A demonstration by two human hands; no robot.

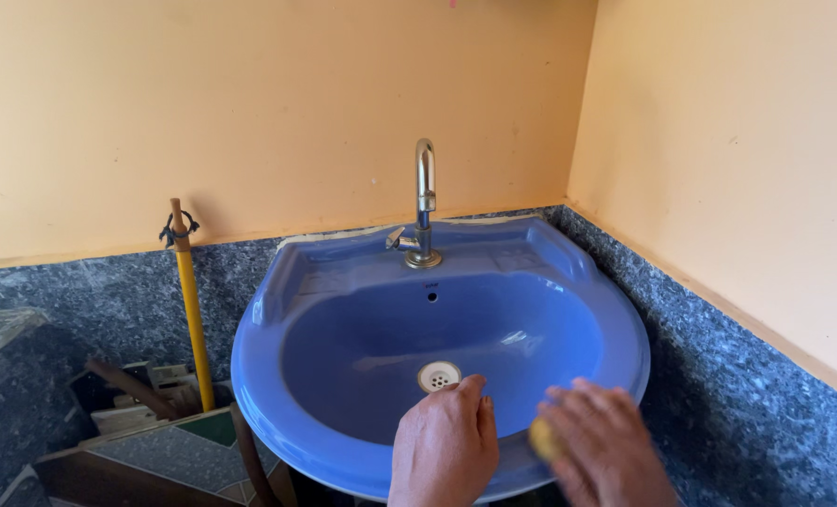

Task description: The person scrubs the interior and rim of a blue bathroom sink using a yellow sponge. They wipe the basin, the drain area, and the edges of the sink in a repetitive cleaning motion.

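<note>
Reached into the blue basin (362, 282) with both hands, low at its front rim. Left hand (445, 441) lay knuckles-up inside the bowl, fingers curled loosely, holding nothing visible, fingertips just short of the white drain (439, 376). Right hand (606, 446), blurred, was closed around a small yellow scrub pad (542, 438), only a sliver of it peeking out at the thumb side, against the basin's inner front wall.

Looked, as a judgement, like a light, soft, squashy thing: easily compressed, likely to deform under the fingers rather than resist. Probably damp and a bit slippery against glazed ceramic, so best gripped across its width with fingers on top and thumb beneath, as appeared to be the case here. Not fragile; could be pressed firmly. Exact shape and thickness could not be told through the blur.

Basin itself rigid, smooth, glossy, fixed to the wall; seemed dry near the chrome tap (424, 202), with no water running. Stood to the left a yellow-handled stick (191, 310) against the speckled grey wall tile (737, 376), above stacked tile pieces (169, 451).
</note>
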